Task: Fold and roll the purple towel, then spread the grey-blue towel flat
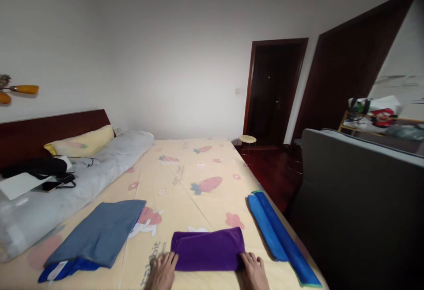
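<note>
Between the hands (164, 269) lies a folded purple cloth (208, 251), ends touched.

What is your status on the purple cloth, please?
Left grip and right grip touching purple cloth, opposite ends. Cloth folded on bed. Blue cloths apart, to its right.

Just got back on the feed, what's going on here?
A person has both hands on a folded purple cloth lying on a bed: the left hand at its left end, the right hand at its right. A grey-and-blue cloth lies spread to the left; two long, narrow blue cloths lie side by side to the right.
</note>
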The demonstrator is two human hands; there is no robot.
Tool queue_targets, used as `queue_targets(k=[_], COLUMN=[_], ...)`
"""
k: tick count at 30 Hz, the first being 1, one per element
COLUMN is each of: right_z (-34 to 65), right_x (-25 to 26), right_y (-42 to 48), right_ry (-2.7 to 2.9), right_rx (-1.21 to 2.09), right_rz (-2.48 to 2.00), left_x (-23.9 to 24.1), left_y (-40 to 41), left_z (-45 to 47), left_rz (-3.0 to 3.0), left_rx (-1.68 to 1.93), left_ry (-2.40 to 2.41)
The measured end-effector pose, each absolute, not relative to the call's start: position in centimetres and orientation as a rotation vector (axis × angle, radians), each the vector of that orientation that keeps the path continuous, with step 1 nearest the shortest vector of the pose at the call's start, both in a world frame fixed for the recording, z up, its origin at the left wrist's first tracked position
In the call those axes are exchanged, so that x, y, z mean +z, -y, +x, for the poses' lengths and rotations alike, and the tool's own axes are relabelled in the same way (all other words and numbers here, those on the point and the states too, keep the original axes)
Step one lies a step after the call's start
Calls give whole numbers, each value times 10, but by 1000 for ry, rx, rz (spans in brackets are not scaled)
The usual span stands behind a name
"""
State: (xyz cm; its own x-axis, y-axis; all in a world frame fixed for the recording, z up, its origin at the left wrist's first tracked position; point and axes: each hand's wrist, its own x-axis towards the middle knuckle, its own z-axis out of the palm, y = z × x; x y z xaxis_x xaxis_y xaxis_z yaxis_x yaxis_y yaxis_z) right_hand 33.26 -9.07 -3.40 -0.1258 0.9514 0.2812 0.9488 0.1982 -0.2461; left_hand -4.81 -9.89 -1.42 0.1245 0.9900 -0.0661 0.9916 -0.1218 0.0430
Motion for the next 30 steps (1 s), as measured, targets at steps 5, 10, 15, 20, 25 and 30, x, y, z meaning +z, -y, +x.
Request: queue_targets(k=[5, 10, 15, 20, 25, 30], right_z=[337, 347, 348, 339, 336, 335], right_x=[-9, 1, -3, -10, -21, -28], right_y=[97, 96, 78, 58, 60, 70], right_ry=[2094, 2005, 1864, 1750, 1775, 1765], right_rx=[240, 510, 659, 600, 392, 158], right_rz=[-1802, -1847, -1818, -1830, -1876, -1850], left_x=[-3, 13, 18, 12, 10, 2], left_y=[113, 124, 107, 80, 79, 91], left_z=[-55, -64, -71, -67, -57, -58], left_rz=[2298, 2146, 1892, 1688, 1613, 1746], left_rx=[49, 187, 436, 538, 405, 442], left_ry=[-1950, -1931, -1951, -2066, -2209, -2388])
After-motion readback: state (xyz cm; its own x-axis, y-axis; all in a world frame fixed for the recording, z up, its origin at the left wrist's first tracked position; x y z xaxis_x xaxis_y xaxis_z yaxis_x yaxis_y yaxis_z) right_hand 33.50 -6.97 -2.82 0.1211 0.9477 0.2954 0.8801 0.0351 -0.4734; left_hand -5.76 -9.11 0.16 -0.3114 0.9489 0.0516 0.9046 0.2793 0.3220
